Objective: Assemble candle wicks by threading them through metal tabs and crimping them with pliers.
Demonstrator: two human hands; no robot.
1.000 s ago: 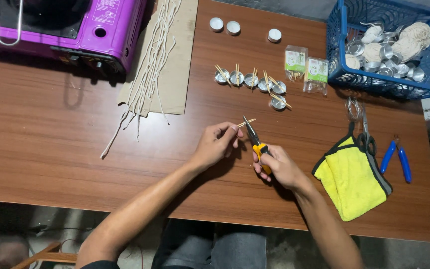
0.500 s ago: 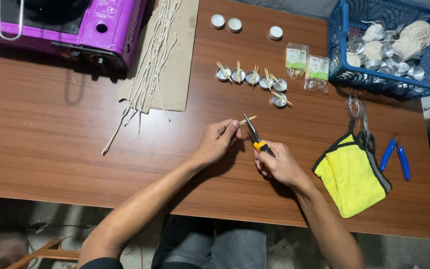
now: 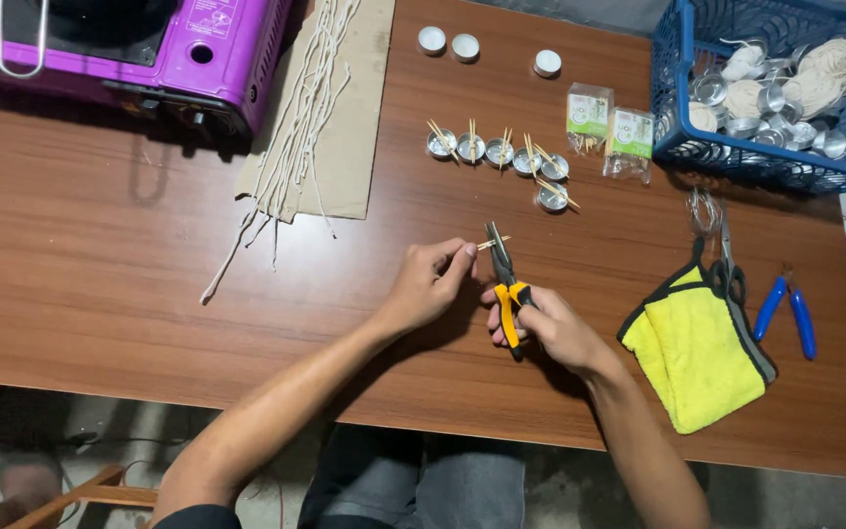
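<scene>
Unchanged: left hand point(image 3: 430, 286) pinches thin, brittle toothpick point(image 3: 493, 242) near its end; right hand point(image 3: 547, 327) grips yellow-handled pliers point(image 3: 504, 284)

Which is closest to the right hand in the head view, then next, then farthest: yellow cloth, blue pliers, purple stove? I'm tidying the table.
From the right hand:
1. Yellow cloth, just to its right.
2. Blue pliers, farther right, past the cloth.
3. Purple stove, far corner on the left.
</scene>
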